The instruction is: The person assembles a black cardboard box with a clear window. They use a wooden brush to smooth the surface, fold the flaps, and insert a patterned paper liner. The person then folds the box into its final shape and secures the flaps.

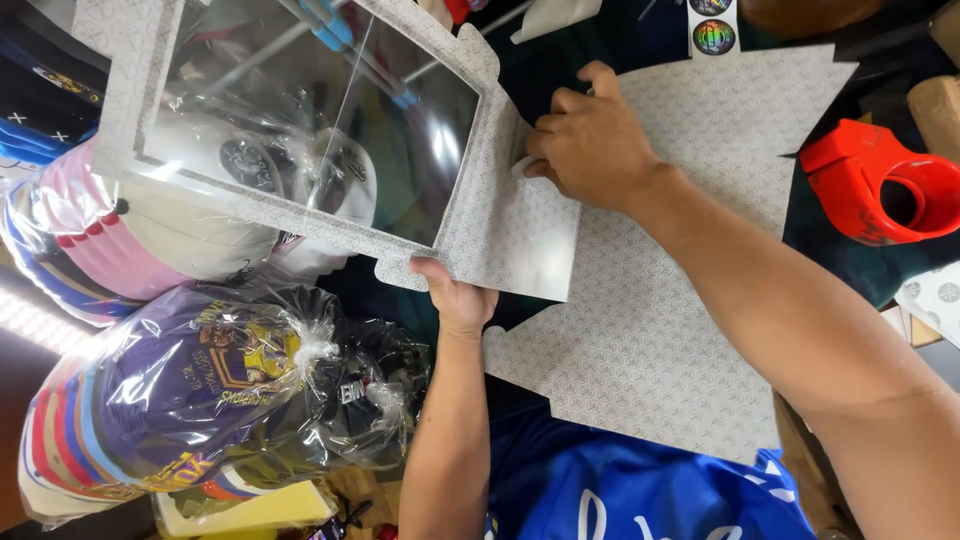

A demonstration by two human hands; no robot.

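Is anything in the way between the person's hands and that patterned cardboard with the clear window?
Nothing visible. The left hand already grips the lower edge of the cardboard box blank, and the right hand pinches a flap at its side. The bagged caps lie off to the left, apart from both hands.

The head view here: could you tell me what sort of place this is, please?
Likely a packing bench for caps: bagged caps, a flat windowed box blank and a red tape dispenser.

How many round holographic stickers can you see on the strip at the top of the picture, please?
2: one whole sticker on the white strip at the top edge, and one above it cut off by the frame. More may lie out of view.
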